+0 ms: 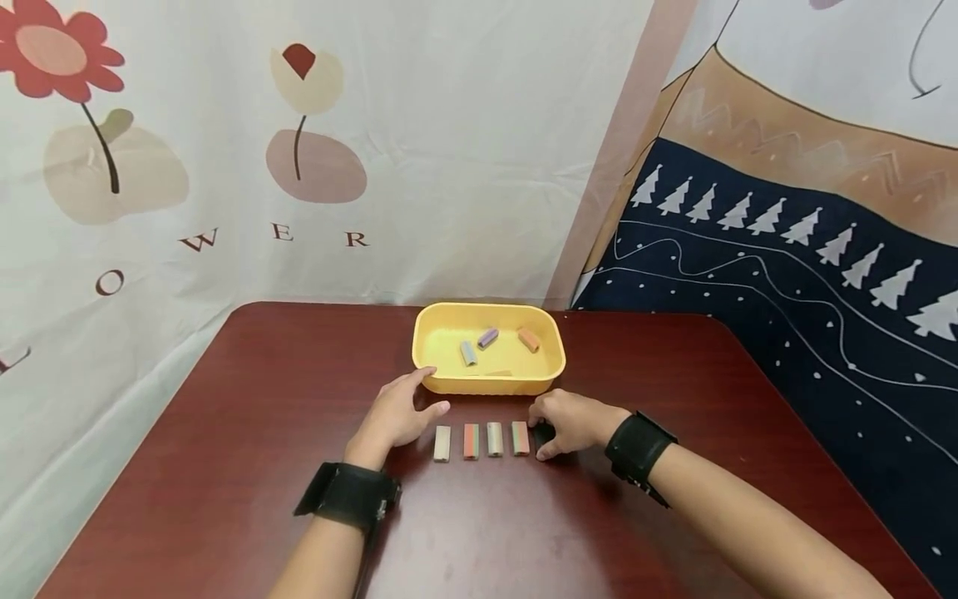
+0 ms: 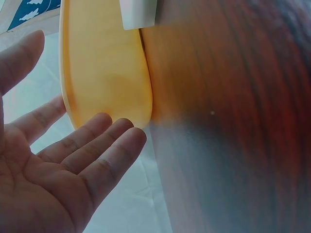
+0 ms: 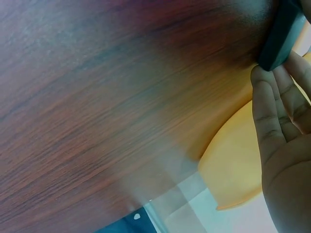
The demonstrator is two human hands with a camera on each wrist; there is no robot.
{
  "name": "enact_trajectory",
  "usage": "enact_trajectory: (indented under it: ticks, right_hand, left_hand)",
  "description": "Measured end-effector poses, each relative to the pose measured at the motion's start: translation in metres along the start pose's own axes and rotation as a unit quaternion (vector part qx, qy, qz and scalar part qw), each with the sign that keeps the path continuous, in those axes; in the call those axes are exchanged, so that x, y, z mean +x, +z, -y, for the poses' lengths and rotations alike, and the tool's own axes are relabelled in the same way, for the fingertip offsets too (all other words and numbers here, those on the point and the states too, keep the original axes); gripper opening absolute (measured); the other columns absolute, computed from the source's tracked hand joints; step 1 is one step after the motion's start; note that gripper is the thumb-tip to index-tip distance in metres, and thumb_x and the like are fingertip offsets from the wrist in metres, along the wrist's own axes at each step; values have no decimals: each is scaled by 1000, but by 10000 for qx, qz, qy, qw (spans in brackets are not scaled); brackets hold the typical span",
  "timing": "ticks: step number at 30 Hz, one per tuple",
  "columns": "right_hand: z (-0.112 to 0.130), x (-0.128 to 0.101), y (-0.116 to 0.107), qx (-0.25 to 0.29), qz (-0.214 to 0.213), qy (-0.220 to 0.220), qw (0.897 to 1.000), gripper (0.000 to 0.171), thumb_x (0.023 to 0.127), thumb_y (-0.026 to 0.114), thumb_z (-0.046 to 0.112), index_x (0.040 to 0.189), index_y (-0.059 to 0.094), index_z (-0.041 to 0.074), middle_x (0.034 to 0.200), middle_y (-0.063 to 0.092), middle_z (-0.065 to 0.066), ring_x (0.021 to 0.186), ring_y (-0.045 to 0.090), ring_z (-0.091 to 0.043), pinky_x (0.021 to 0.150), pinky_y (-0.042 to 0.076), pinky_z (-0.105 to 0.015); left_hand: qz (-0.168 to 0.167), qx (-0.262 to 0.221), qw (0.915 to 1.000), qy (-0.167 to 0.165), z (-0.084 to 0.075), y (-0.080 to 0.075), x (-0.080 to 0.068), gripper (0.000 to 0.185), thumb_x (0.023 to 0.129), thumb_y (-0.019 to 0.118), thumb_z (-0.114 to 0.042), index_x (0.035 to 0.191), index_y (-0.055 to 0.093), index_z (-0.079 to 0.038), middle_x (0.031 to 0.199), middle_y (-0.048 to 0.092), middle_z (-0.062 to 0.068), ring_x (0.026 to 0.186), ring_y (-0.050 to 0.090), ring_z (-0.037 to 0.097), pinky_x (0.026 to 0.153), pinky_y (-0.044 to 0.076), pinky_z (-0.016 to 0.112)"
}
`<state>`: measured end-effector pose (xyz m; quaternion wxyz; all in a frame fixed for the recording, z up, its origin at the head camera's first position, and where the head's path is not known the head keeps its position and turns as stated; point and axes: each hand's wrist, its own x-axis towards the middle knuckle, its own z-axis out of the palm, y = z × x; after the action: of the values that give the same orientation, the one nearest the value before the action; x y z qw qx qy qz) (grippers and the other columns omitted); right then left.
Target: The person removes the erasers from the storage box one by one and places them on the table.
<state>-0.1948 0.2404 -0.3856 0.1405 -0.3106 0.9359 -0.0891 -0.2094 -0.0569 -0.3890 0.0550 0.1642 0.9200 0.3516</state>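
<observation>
My right hand [image 1: 572, 420] pinches a small black block [image 3: 282, 39] between thumb and fingers, at the right end of a row on the table. In that row, from left to right, lie a cream block [image 1: 442, 444], a red-and-green block [image 1: 470, 442], a whitish block [image 1: 495, 439] and another red-and-green block [image 1: 520, 438]. My left hand [image 1: 395, 413] holds nothing; its fingers are extended, the fingertips at the left front corner of a yellow plastic bin [image 1: 490, 386]. In the left wrist view the cream block [image 2: 139, 14] shows close by the bin.
Inside the bin lie a grey-blue block [image 1: 468, 353], a purple block [image 1: 488, 338] and an orange block [image 1: 528, 339]. The bin stands at the back edge of the dark red wooden table [image 1: 247, 433]. Printed cloth [image 1: 479, 166] hangs right behind the table.
</observation>
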Motion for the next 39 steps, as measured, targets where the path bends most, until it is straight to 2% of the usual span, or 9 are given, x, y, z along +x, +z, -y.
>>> enact_trajectory:
  ticks: [9,14,22,27,33,39]
  right_hand:
    - [2,-6,8,105,7,55,9999,43,78,82,37,109,67,10,98,61,5,81,52,-10,72,47,-25]
    - [1,-9,4,211,-39,48,9998,43,80,80,36,112,66,10,98,61,5,83,53,-11,75,49,-27]
    - [4,-11,-14,271,-311,-274,9988,36,85,77,30,111,67,8,100,64,2,84,56,-12,76,51,-28]
    - [9,-8,-28,365,-547,-325,9973,36,86,76,26,113,66,5,103,66,-3,88,60,-17,79,52,-29]
    - [15,-2,-42,202,-924,-566,9939,29,88,74,19,110,67,3,98,67,-4,85,63,-19,77,54,-27]
    - [17,10,-55,-92,-1163,-634,9911,25,89,72,13,110,68,0,102,68,-8,92,64,-21,82,54,-32]
  left_hand:
    - [19,-51,10000,3,1,7,-3,62,91,69,-32,145,45,-14,144,44,21,134,35,42,105,33,58]
    - [-21,-32,10000,66,0,6,-3,62,91,69,-31,145,46,-13,143,45,22,133,37,42,105,33,57]
    - [-50,-57,9999,65,-2,3,-2,62,91,69,-31,145,46,-12,143,45,21,134,37,41,105,33,56]
    - [-102,-51,9999,25,-2,1,-3,61,91,70,-31,145,46,-13,143,45,21,134,37,41,105,33,56]
    - [-94,-1,10000,29,-1,0,-4,62,91,69,-32,145,45,-14,143,45,20,134,36,40,105,33,56]
    - [-73,-14,10000,3,0,0,-5,62,91,69,-32,145,45,-14,143,45,20,134,36,41,105,33,56]
